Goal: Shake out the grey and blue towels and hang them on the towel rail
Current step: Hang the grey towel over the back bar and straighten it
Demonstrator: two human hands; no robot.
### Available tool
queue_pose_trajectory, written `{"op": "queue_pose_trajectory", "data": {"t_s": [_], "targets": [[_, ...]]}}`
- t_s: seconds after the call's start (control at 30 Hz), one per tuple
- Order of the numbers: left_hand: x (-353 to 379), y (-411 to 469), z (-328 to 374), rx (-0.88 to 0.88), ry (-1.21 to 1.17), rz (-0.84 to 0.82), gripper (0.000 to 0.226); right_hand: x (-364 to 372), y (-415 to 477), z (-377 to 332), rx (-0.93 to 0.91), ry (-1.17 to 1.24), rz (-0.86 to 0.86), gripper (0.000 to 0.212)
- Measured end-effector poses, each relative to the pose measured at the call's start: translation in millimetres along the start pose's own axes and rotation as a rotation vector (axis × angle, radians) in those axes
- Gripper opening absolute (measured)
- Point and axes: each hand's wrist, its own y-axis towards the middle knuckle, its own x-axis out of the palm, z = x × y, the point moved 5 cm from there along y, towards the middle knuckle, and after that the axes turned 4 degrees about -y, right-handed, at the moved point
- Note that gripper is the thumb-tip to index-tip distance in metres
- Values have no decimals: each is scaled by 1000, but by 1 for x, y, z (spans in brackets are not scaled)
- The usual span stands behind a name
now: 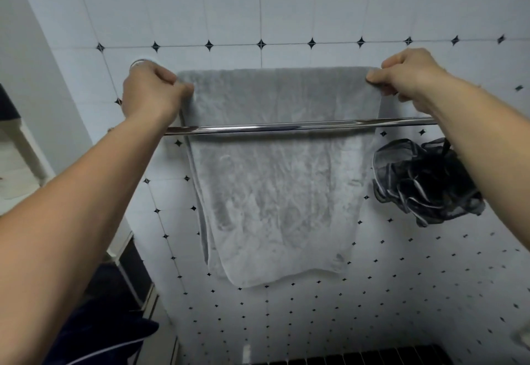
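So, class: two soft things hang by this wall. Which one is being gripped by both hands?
The grey towel: the left hand and right hand pinch its top corners above the rail. The black mesh sponge hangs untouched.

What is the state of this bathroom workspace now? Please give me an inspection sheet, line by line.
Surface: white tiled wall with dark diamond marks.
Job's things: grey towel hangs behind the front chrome rail; blue towel not seen.
Clutter: black mesh sponge hanging at right.
Hands: left hand and right hand each pinch a top corner of the towel.
Cables: nothing seen.
Surroundings: white shelf unit at left.
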Motion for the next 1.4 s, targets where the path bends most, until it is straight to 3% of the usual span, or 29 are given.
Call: {"op": "queue_pose_trajectory", "data": {"t_s": [0.1,0.3,0.4,0.47,0.53,0.6,0.73,0.83,0.9,1.03,1.13,1.3,1.4], "targets": [[-2,-2,3,-15,78,-23,24,3,-2,4,9,-23,-36,27],[6,2,-14,-198,-239,-132,38,9,9,17,34,12,-66,39],[2,5,-6,-231,-245,-149,28,12,16,24,55,61,-85,34],[-4,10,4,-180,-194,-113,16,13,17,29,76,104,-100,41],[-11,17,18,-94,-79,-69,21,15,16,34,94,134,-121,51],[-16,24,30,-16,62,-34,9,16,13,37,107,151,-128,45],[-11,23,34,57,196,22,27,18,5,34,104,116,-135,29],[-5,19,25,58,58,-71,39,18,-1,26,90,28,-139,21],[-6,19,21,94,100,-147,42,19,-1,23,84,-28,-147,18],[-14,25,22,189,265,-185,16,4,8,21,110,-114,-99,46],[-15,27,27,247,319,-196,14,-7,12,16,143,-218,-37,57],[-13,32,28,310,385,-207,24,-11,4,7,-31,-371,100,55],[-11,34,32,416,350,-286,33,-12,1,-14,-256,-519,167,35]]}}
